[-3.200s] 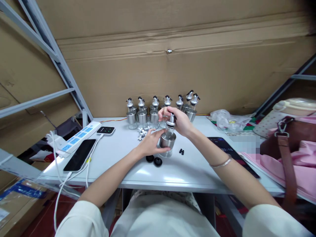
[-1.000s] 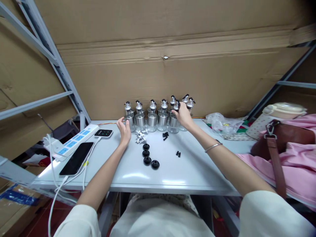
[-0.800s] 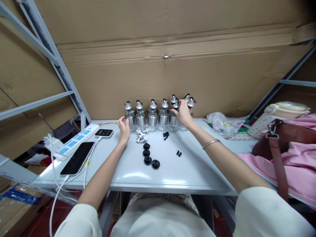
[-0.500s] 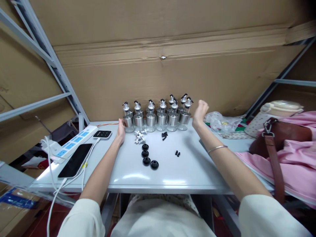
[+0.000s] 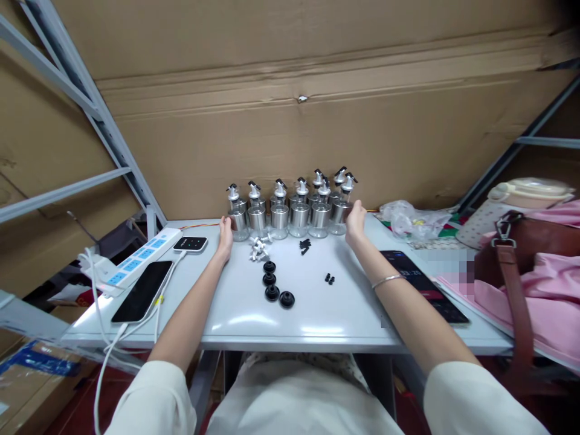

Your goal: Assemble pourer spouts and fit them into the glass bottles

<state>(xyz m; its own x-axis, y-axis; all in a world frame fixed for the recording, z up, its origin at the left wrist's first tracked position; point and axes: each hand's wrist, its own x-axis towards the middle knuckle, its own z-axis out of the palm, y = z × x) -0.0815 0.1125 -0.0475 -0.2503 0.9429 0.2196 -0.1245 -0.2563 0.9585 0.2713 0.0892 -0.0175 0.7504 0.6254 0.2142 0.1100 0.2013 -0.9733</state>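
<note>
Several small glass-and-steel dispenser bottles (image 5: 290, 208) with spout caps stand in a tight row at the back of the grey table (image 5: 317, 314). My left hand (image 5: 225, 237) presses flat against the leftmost bottle, fingers straight. At the other end, my right hand (image 5: 355, 221) lies open against the rightmost bottle. Both hands bracket the row and hold nothing. In front of the bottles lie several black round caps (image 5: 274, 287), a heap of small silver parts (image 5: 258, 248) and small black pieces (image 5: 305, 245).
At the left are a white power strip (image 5: 142, 252), a small black device (image 5: 192, 243) and a charging phone (image 5: 144, 290). A second phone (image 5: 421, 284) lies at the right beside pink cloth (image 5: 534, 308), a brown bag (image 5: 534, 254) and a plastic bag (image 5: 408, 220). Cardboard backs the table.
The bottle I held has joined the row. My right hand let go of the spouts, swung out right, then came in against the row's right end. The left hand stayed at the left end.
</note>
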